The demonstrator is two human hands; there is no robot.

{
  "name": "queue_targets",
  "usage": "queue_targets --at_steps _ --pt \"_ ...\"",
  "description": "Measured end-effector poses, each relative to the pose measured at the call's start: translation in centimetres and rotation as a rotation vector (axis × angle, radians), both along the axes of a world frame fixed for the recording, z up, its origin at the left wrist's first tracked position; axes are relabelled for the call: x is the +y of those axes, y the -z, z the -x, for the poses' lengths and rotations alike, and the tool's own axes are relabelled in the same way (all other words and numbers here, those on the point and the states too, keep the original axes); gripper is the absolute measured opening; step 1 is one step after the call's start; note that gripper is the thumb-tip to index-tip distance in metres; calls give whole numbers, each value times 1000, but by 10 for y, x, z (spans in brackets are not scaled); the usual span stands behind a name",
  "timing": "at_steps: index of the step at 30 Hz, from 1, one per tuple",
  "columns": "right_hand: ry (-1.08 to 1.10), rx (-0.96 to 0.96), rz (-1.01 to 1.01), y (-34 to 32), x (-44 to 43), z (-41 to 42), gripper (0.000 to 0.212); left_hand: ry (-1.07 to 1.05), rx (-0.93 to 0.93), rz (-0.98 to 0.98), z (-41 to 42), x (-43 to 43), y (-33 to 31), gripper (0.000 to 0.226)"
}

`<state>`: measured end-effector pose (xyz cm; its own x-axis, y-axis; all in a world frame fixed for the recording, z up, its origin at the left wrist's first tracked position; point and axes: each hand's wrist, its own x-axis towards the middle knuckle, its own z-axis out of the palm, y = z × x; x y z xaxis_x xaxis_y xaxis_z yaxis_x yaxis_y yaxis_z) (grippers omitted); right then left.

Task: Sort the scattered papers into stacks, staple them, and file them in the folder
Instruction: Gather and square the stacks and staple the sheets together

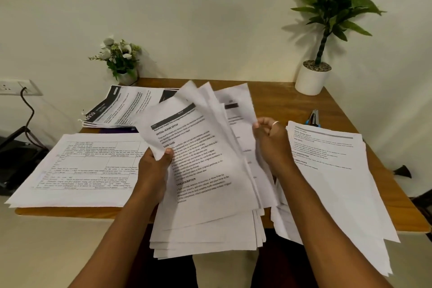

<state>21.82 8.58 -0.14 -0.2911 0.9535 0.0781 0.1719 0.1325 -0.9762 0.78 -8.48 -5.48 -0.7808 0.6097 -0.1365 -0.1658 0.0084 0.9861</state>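
A fanned bundle of printed papers (pixel 205 170) is held up over the front edge of the wooden table (pixel 275 91). My left hand (pixel 155 168) grips its left edge, thumb on the top sheet. My right hand (pixel 272 140) pinches the right edge of the sheets behind. Sorted stacks lie around: a stack with tables (pixel 77 170) at the left, a stack with dark headers (pixel 121 107) at the back left, a text stack (pixel 334 175) at the right overhanging the table's front. A stapler (pixel 313 119) with blue trim lies at the back right. A purple edge (pixel 117 130), perhaps the folder, shows under the back-left stack.
A small white flower pot (pixel 124 63) stands at the back left corner, a taller potted plant (pixel 314 77) at the back right. A wall socket with a black cable (pixel 25 105) is off the left side. The table ends close to my body.
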Motion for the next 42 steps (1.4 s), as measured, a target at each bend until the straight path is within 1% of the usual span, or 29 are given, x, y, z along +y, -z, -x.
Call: queue_targets --at_steps 3,5,7,9,13,15,18,19,20,21,22,23,24,25,27,28,30,32,36,38,39,42 --pt "-219 -34 31 0 -9 9 10 0 54 2 -4 0 2 29" --pt "-293 -11 65 -4 -15 14 13 -32 64 -4 -6 0 2 30" --pt "-325 -2 64 -11 -20 17 15 -56 69 -9 -8 1 2 32" --pt "-340 33 73 -13 -21 18 11 -67 74 -17 -8 2 2 32" --pt "-366 83 69 -24 -28 16 11 -58 118 -4 -6 1 2 28" --pt "-404 132 73 -25 -32 13 19 -78 96 -20 -6 0 2 27" --pt "-530 170 160 -19 -37 7 49 -99 57 -42 -4 -1 4 33" --pt "-530 167 184 -14 -38 8 55 -95 66 -41 -3 -1 5 33" --pt "-488 136 172 -8 -37 9 54 -85 82 -37 -3 -2 6 33" --pt "-411 56 111 0 -34 11 47 -79 95 -32 -2 -2 6 32" --pt "-302 -78 9 11 -28 14 37 -77 101 -29 -2 -3 7 31" --pt "-198 -236 -102 23 -20 15 32 -79 100 -27 -2 -4 7 30" --pt "-135 -375 -179 37 -12 15 35 -78 99 -21 -2 -4 7 29" --pt "-119 -479 -219 47 -7 15 41 -77 96 -18 -2 -4 7 27" --pt "-92 -650 -279 59 -4 15 52 -73 74 -23 0 -4 8 26" --pt "-71 -707 -320 63 -4 16 56 -67 66 -25 1 -3 9 26" --pt "-30 -703 -342 64 -5 17 60 -57 79 -17 -1 -4 7 27" --pt "-1 -614 -320 62 -5 19 57 -54 97 -5 -3 -5 5 26" --pt "23 -565 -347 60 -7 23 54 -46 133 15 -3 -6 6 21" --pt "36 -500 -316 58 -10 22 50 -45 136 15 -2 -6 6 21" --pt "41 -466 -289 56 -11 21 44 -48 129 11 -2 -6 6 22" --pt "47 -374 -231 55 -13 18 13 -50 115 4 -1 -5 8 27"
